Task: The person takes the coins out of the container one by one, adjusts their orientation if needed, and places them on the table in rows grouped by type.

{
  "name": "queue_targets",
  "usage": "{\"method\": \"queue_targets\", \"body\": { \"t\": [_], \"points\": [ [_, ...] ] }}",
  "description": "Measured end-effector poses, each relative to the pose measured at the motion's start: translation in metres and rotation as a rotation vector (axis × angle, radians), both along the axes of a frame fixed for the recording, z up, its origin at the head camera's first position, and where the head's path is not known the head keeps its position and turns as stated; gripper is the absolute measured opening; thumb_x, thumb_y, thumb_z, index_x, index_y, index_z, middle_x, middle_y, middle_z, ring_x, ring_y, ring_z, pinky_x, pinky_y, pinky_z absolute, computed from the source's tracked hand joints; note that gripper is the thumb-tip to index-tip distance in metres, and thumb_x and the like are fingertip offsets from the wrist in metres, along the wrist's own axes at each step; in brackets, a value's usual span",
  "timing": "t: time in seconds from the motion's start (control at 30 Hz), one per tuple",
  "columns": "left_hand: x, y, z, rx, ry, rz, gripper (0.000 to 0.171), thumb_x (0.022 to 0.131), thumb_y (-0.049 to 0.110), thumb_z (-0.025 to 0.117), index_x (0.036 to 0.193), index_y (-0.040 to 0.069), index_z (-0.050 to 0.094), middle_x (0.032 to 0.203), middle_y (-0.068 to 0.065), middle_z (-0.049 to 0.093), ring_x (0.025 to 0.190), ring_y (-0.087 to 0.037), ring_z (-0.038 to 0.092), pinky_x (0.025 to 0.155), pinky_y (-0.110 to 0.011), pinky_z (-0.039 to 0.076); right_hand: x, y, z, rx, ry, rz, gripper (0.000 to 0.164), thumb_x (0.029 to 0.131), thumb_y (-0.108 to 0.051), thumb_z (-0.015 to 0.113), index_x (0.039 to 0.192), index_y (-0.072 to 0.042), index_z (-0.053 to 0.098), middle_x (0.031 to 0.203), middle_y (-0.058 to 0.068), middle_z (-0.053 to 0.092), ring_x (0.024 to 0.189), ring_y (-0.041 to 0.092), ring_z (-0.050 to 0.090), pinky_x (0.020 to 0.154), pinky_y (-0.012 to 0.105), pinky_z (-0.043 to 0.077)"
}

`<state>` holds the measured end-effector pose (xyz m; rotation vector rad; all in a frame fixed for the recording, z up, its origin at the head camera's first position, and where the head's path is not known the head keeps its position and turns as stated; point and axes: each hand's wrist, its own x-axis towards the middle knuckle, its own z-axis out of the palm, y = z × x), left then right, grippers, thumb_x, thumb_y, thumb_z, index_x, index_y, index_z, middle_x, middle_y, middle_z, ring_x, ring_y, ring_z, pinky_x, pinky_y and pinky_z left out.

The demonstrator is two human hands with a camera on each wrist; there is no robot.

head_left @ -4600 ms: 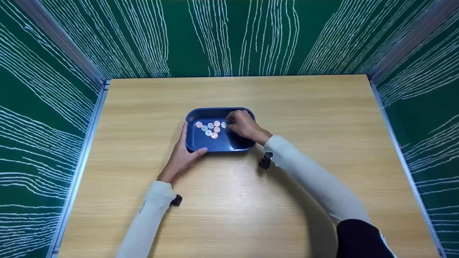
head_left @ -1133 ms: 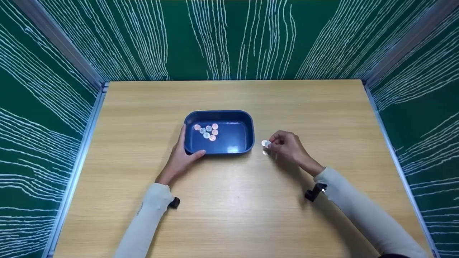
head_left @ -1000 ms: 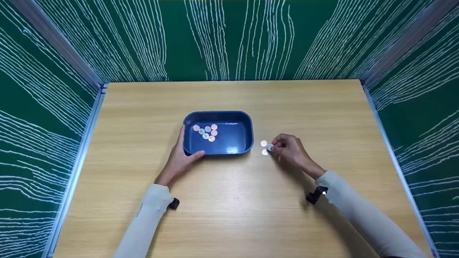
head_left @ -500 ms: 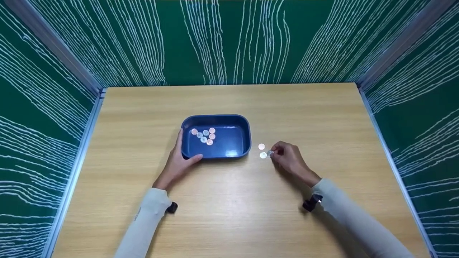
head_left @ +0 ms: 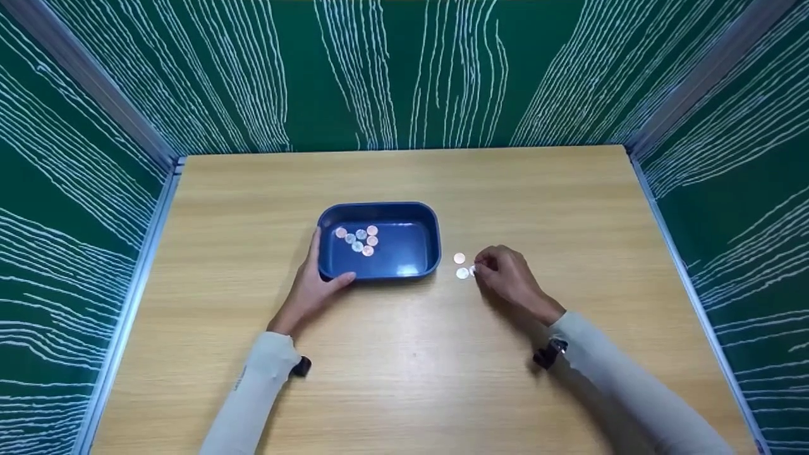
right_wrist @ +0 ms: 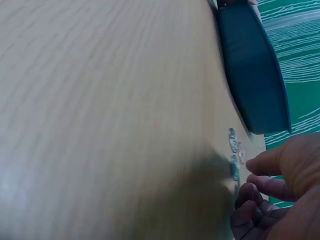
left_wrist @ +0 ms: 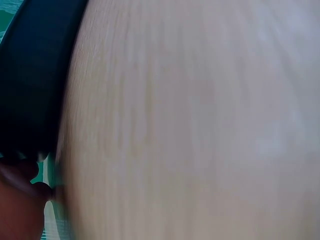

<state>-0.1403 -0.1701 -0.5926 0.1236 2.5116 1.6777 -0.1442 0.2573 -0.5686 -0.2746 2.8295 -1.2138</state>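
In the head view my left hand [head_left: 310, 278] holds the blue tray [head_left: 411, 253] at its near left corner, thumb over the front rim and fingers along the left side. Several copper-coloured and silvery coins [head_left: 357, 246] lie in the tray's left half. To the right of the tray, my right hand [head_left: 513, 278] is at a silvery coin [right_wrist: 235, 168], which its fingers partly cover in the head view. In the right wrist view the thumb and forefinger stand apart, and that coin lies on the table. Beside it are another silvery coin [head_left: 462, 273] and a copper-coloured coin [head_left: 459, 258].
Wooden table [head_left: 379, 366] extends around the tray and both hands. Green panels [head_left: 316, 76] with white wavy lines enclose its back and sides. The left wrist view shows mostly tabletop, with the dark tray side [left_wrist: 35, 80] at its left edge.
My right hand has carried a silvery coin out of the tray to the table on the right, set it beside two others and parted its fingers. My left hand has stayed on the tray.
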Motion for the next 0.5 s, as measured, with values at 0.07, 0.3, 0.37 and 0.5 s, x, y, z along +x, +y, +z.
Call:
{"method": "queue_targets", "body": {
  "t": [0.07,0.3,0.37,0.5],
  "points": [
    [-0.001,0.0,0.001,0.0,-0.005,-0.002,0.121,0.097,0.036,0.088,0.179,0.031,-0.001,0.185,-0.011,0.009,0.165,-0.04,0.025,0.132,-0.06,0.026,-0.003,-0.001,0.007,-0.036,-0.006,-0.011,0.013,0.102,-0.001,0.073,0.112,0.005,0.078,0.099,0.015,0.075,0.086,0.025,0.069,0.075,0.029,0.054],
    [-0.002,-0.001,0.0,-0.009,-0.017,-0.003,0.12,0.097,0.036,0.087,0.179,0.033,-0.002,0.185,-0.01,0.007,0.167,-0.04,0.021,0.132,-0.06,0.024,-0.016,-0.014,0.028,-0.14,0.011,-0.007,0.017,0.101,-0.001,0.072,0.115,0.007,0.078,0.101,0.015,0.076,0.09,0.027,0.071,0.072,0.02,0.054],
    [-0.001,-0.001,0.0,-0.008,-0.017,-0.005,0.12,0.097,0.036,0.087,0.179,0.032,-0.002,0.186,-0.01,0.007,0.167,-0.041,0.021,0.132,-0.061,0.023,-0.02,-0.021,0.033,-0.157,0.021,0.001,0.017,0.101,-0.001,0.073,0.115,0.007,0.078,0.1,0.015,0.076,0.091,0.028,0.071,0.073,0.02,0.055],
    [0.0,-0.001,-0.001,0.001,-0.008,-0.004,0.121,0.097,0.035,0.087,0.179,0.029,-0.001,0.185,-0.01,0.008,0.166,-0.041,0.023,0.132,-0.061,0.024,-0.027,-0.038,0.042,-0.173,0.039,0.025,0.014,0.101,-0.001,0.074,0.112,0.006,0.079,0.099,0.014,0.077,0.09,0.028,0.072,0.074,0.02,0.056]
  ]
}}
